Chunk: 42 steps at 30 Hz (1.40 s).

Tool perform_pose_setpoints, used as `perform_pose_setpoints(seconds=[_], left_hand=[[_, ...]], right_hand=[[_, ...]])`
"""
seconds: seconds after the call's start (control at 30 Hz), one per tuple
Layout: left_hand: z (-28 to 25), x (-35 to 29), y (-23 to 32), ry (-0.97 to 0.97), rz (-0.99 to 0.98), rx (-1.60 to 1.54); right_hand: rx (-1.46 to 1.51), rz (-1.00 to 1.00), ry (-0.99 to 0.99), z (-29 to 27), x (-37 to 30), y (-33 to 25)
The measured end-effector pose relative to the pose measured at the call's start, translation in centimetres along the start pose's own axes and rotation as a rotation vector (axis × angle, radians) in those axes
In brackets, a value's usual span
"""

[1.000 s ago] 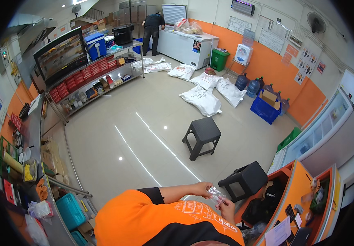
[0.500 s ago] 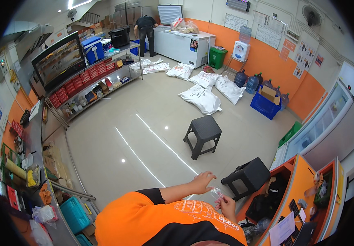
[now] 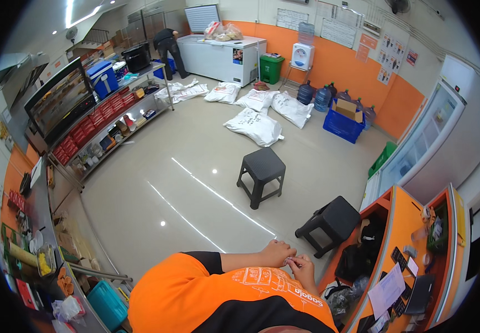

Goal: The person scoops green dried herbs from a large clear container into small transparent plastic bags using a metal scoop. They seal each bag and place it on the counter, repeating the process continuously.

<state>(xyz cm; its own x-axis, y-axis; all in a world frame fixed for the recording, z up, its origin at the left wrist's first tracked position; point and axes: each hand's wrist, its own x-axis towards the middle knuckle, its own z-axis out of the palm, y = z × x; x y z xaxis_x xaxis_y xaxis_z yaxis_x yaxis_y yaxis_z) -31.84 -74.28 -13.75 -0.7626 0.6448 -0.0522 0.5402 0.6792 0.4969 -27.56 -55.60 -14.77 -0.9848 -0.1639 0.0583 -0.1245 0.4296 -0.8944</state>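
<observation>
In front of my orange shirt (image 3: 195,283), both hands meet with their fingertips together. My left hand (image 3: 276,253) reaches across from the left, its fingers bent and pinching. Close against it on the right, my right hand (image 3: 303,270) is closed too. Between the fingertips is a small piece of clear crinkled plastic (image 3: 288,260), mostly covered by the fingers, so its exact kind cannot be made out. Just beyond the hands, a dark plastic stool (image 3: 337,222) stands near the orange counter, and a second stool (image 3: 263,166) stands farther off on the floor.
An orange counter (image 3: 403,222) with papers and a calculator lies at right. Steel shelving (image 3: 123,130) and a worktop with a teal box (image 3: 106,304) line the left. White sacks (image 3: 254,126), a blue crate (image 3: 344,126) and a chest freezer (image 3: 212,61) are far off, where another person (image 3: 169,47) bends.
My hands have come together; the clear plastic that showed between them is now mostly hidden by fingers. The view has shifted, so the room's things sit higher and more to the left.
</observation>
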Motion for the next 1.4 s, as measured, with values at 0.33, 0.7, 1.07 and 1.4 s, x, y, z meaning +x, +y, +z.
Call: perform_pose_setpoints(seconds=[0.33, 0.7, 1.07, 1.4], left_hand=[[3.7, 5.6, 5.2, -0.006, 0.130, -0.077], [8.9, 14.8, 16.1, -0.254, 0.480, -0.048], [15.6, 22.5, 32.6, -0.050, 0.677, -0.177], [21.1, 26.0, 40.7, -0.487, 0.967, -0.359]], right_hand=[[0.101, 0.017, 0.150, -5.6, -4.3, 1.5], [-0.099, 0.011, 0.417, -16.8, -11.6, 6.9], [-0.218, 0.070, 0.724, -30.1, -21.6, 10.2], [-0.432, 0.192, 0.707, -33.7, -29.8, 12.2]])
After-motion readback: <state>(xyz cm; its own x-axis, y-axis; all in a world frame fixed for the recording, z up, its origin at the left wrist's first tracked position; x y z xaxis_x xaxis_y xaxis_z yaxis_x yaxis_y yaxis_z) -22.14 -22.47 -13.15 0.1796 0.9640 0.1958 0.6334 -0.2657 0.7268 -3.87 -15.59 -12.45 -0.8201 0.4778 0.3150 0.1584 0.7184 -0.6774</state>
